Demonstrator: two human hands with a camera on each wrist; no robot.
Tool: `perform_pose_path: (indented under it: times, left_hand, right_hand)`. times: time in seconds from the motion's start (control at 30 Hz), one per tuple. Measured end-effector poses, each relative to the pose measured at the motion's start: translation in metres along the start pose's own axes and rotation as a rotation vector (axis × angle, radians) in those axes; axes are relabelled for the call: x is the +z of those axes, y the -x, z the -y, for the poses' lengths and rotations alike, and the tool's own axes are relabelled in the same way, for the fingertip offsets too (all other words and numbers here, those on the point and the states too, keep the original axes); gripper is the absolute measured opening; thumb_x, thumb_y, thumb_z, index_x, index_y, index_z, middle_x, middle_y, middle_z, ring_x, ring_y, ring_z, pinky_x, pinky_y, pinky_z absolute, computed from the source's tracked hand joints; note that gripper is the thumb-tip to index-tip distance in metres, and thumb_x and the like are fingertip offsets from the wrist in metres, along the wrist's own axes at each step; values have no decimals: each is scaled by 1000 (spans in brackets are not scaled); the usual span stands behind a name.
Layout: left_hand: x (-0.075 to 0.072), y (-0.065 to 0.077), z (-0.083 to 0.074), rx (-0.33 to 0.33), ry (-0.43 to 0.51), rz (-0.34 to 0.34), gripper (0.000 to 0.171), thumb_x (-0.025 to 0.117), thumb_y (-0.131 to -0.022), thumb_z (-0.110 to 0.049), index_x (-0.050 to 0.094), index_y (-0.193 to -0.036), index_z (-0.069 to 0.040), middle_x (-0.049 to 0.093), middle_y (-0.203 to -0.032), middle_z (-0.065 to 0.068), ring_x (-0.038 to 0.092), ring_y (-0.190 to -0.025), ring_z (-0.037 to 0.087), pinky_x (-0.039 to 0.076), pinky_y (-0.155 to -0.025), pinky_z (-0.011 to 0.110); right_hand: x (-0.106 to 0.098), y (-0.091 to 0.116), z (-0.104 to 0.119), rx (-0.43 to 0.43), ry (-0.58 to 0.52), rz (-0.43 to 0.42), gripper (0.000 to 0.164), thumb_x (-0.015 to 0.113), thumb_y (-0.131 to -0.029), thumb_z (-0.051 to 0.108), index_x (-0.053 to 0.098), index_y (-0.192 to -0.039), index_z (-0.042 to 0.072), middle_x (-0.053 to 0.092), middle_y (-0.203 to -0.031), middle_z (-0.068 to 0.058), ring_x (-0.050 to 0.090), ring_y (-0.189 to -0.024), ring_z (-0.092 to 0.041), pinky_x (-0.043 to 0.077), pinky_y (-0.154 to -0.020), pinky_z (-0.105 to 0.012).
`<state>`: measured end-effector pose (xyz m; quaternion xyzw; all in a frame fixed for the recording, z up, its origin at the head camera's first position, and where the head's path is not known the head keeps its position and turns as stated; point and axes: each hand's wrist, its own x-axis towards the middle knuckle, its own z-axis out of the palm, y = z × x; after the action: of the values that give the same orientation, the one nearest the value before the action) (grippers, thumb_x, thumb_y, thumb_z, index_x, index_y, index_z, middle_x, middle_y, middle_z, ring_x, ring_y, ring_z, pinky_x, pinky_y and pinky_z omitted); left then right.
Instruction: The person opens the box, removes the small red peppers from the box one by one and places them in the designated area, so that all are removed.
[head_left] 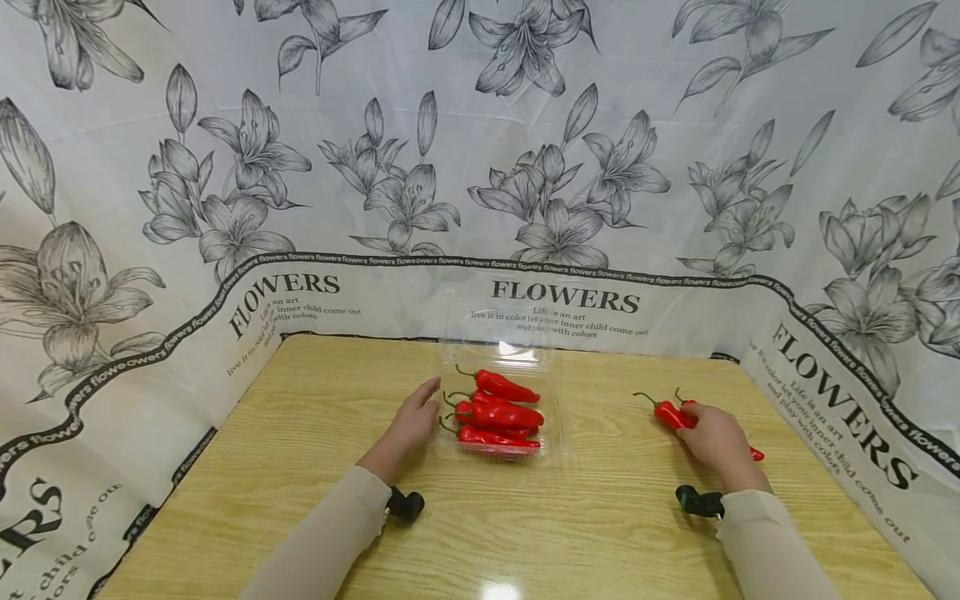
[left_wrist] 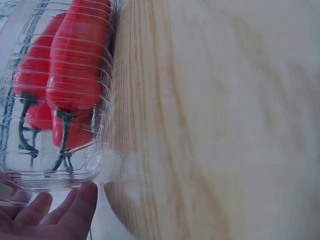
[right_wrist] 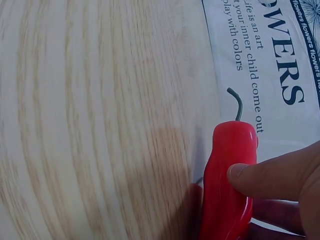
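A clear plastic clamshell box point(head_left: 553, 417) stands on the table with several red chili peppers point(head_left: 498, 412) inside, their green stems toward the left. Its transparent lid point(head_left: 495, 337) is raised at the back. My left hand point(head_left: 411, 421) is at the box's left side; in the left wrist view its extended fingers point(left_wrist: 82, 202) lie right at the box's end wall. Over at the right of the table, my right hand point(head_left: 716, 437) grips a red chili pepper point(right_wrist: 227, 175) between thumb and fingers. A second pepper is there too, mostly hidden by the hand and the held one.
The wood-grain table point(head_left: 600, 508) reaches back to a white flower-printed cloth point(head_left: 405, 300) that hangs around its back and sides. A black wrist mount point(head_left: 405, 504) sits at the left wrist, and another mount point(head_left: 699, 501) at the right.
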<state>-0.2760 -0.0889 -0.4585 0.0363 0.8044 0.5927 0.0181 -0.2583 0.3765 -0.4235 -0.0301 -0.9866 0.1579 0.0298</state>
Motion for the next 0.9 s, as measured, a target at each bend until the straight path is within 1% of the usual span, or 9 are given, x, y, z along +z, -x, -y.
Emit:
perform_pose_path:
  times: [0.07,0.13,0.2,0.23,0.33,0.4,0.6,0.9]
  left_hand:
    - [0,0,1,3,0,6,51,37,-103,-16,30,-153,-13,33,-157,9,43,-127,27,34,-96,42]
    - [-1,-1,1,1,3,9,51,37,-103,-17,29,-154,-14,33,-157,8,38,-133,25,34,-98,43]
    - [-1,-1,1,11,-2,14,51,37,-103,-16,29,-154,-13,33,-157,9,34,-140,27,33,-106,46]
    - [-2,-1,1,17,-4,16,51,37,-103,-16,29,-154,-12,33,-157,10,32,-142,29,32,-109,47]
    - [-2,-1,0,37,-19,17,51,37,-103,-15,30,-153,-10,33,-156,13,24,-147,31,24,-116,52]
    - [-3,0,0,42,-18,17,51,37,-103,-14,30,-153,-9,33,-156,13,22,-147,32,22,-117,53]
    - [-2,0,1,34,-11,22,51,37,-103,-15,29,-153,-9,32,-157,13,23,-147,33,23,-117,54]
    - [-2,0,1,26,-9,24,51,37,-104,-16,29,-153,-11,32,-157,11,23,-147,32,24,-116,54]
  right_hand:
    - [0,0,-1,6,3,1,52,65,-88,14,51,-132,-10,48,-131,-39,48,-113,-55,40,-93,-64]
    - [-1,0,-2,8,10,1,52,66,-88,14,52,-132,-10,48,-131,-39,47,-114,-56,39,-93,-65]
    - [-2,1,-3,8,15,-2,52,66,-88,14,52,-132,-9,48,-131,-39,47,-115,-57,39,-94,-65]
    - [-2,1,-3,9,15,-1,52,66,-87,14,52,-131,-10,48,-131,-39,47,-115,-57,39,-94,-65]
    - [-2,2,-2,13,14,-5,51,66,-87,13,53,-131,-10,49,-130,-39,47,-115,-57,40,-94,-64]
    - [-2,2,-2,19,14,-4,51,66,-87,12,53,-131,-11,49,-130,-39,47,-115,-57,40,-94,-64]
    - [-3,1,-1,52,7,6,52,67,-87,12,52,-130,-13,48,-131,-39,48,-114,-55,40,-94,-63]
    - [-1,-1,-5,86,2,-16,52,66,-86,12,52,-129,-14,50,-128,-39,51,-109,-52,42,-91,-60]
